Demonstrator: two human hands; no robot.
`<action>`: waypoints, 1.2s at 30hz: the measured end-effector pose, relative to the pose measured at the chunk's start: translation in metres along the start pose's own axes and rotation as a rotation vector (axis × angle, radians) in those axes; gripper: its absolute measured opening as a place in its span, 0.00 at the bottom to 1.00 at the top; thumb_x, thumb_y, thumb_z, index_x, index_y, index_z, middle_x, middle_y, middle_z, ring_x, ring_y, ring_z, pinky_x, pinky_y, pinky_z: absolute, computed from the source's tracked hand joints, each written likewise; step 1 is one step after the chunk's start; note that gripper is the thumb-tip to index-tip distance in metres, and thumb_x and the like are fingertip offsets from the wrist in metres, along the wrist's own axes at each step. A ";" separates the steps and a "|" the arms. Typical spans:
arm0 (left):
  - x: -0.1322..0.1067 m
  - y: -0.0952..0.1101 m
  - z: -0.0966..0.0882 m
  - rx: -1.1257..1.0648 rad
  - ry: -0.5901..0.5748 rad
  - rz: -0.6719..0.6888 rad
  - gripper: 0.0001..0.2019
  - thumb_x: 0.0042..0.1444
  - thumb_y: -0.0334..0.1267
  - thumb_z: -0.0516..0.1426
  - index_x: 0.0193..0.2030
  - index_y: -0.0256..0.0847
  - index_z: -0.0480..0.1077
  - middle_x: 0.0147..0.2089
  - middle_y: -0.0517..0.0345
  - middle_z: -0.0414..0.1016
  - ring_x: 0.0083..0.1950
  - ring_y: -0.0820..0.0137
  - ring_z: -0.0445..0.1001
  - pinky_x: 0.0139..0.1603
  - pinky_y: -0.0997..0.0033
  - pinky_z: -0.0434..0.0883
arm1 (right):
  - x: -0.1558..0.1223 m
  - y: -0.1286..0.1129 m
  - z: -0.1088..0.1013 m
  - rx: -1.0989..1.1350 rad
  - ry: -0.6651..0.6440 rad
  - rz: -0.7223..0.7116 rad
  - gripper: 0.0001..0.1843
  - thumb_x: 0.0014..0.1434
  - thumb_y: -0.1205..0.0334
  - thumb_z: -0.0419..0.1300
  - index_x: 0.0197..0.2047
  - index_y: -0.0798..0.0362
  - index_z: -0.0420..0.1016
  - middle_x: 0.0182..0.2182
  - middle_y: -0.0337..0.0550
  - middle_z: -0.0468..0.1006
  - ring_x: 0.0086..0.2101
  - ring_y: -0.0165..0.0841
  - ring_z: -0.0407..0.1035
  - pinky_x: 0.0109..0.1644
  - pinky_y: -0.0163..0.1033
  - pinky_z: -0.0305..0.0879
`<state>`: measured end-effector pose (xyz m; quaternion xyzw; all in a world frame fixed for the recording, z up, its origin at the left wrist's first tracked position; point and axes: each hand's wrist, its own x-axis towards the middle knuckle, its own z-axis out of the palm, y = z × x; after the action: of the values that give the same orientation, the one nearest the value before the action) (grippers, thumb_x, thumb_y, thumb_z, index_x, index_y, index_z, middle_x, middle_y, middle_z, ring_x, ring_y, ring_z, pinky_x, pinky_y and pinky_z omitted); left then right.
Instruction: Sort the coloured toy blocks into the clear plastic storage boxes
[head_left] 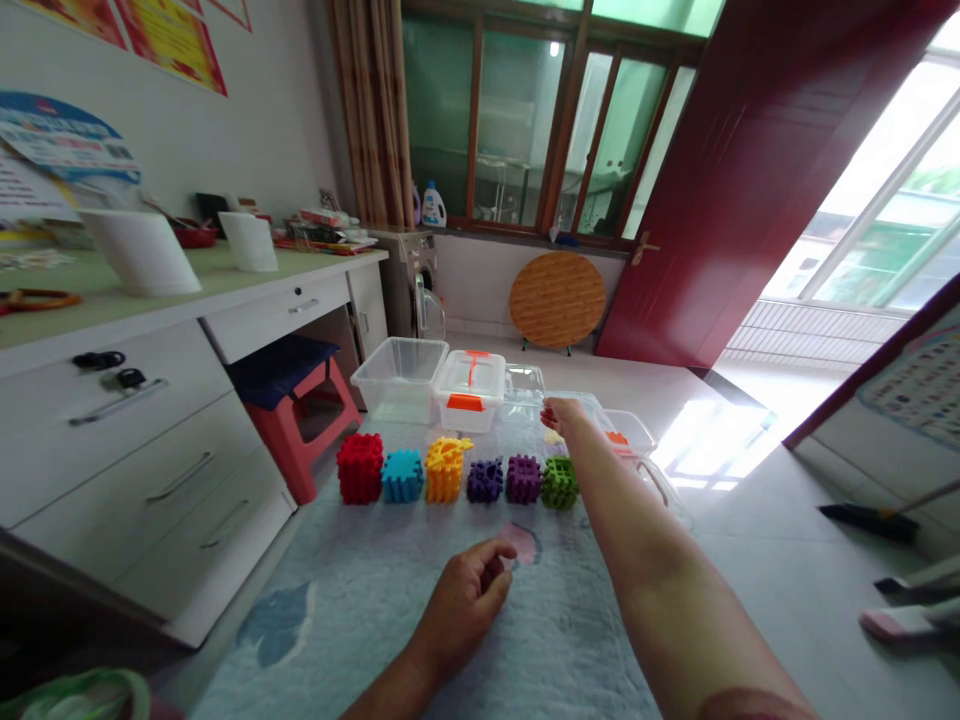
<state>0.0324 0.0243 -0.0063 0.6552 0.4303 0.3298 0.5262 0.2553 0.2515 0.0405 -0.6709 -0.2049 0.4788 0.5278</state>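
My left hand [469, 595] hovers low over the light blue mat [375, 600], fingers loosely curled, a gap between thumb and index finger, nothing in it. My right hand [562, 413] reaches far forward over a clear plastic container [589, 405]; its small, bent fingers look apart, and I make out nothing in them. A small pale yellow piece [553, 437] lies just below it. Across the mat runs a row of interlocking-block stacks: red [360, 470], light blue [403, 476], yellow [444, 472], dark blue [485, 481], purple [523, 480] and green [559, 483].
Behind the row stand an open clear bin [401, 375] and a lidded box with orange latches [471, 390]. A pink stool [300, 420] and a white desk [187, 400] flank the left side. A round wooden tabletop [557, 300] leans at the back wall near a red door [712, 180].
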 end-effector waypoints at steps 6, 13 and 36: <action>0.001 -0.001 -0.001 0.014 0.004 0.008 0.13 0.56 0.40 0.54 0.44 0.37 0.74 0.27 0.62 0.63 0.29 0.71 0.61 0.32 0.73 0.60 | -0.007 -0.007 -0.004 0.074 0.038 -0.057 0.20 0.65 0.54 0.58 0.57 0.54 0.68 0.53 0.48 0.72 0.47 0.38 0.71 0.49 0.49 0.71; 0.000 -0.004 0.000 0.010 -0.016 0.031 0.13 0.56 0.39 0.54 0.44 0.36 0.73 0.25 0.65 0.58 0.27 0.73 0.58 0.30 0.74 0.58 | -0.048 -0.029 -0.038 0.164 0.076 -0.274 0.05 0.53 0.74 0.62 0.30 0.57 0.69 0.18 0.31 0.66 0.21 0.24 0.64 0.30 0.33 0.72; 0.010 -0.017 -0.025 -0.527 0.541 0.220 0.28 0.62 0.62 0.47 0.53 0.41 0.71 0.55 0.49 0.74 0.58 0.59 0.71 0.58 0.61 0.65 | -0.187 0.109 -0.117 0.043 -0.395 -0.183 0.15 0.39 0.57 0.69 0.29 0.53 0.72 0.18 0.30 0.65 0.16 0.23 0.58 0.19 0.31 0.57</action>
<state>0.0111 0.0447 -0.0174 0.4293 0.3812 0.6440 0.5056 0.2451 0.0065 0.0199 -0.5313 -0.3543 0.5551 0.5329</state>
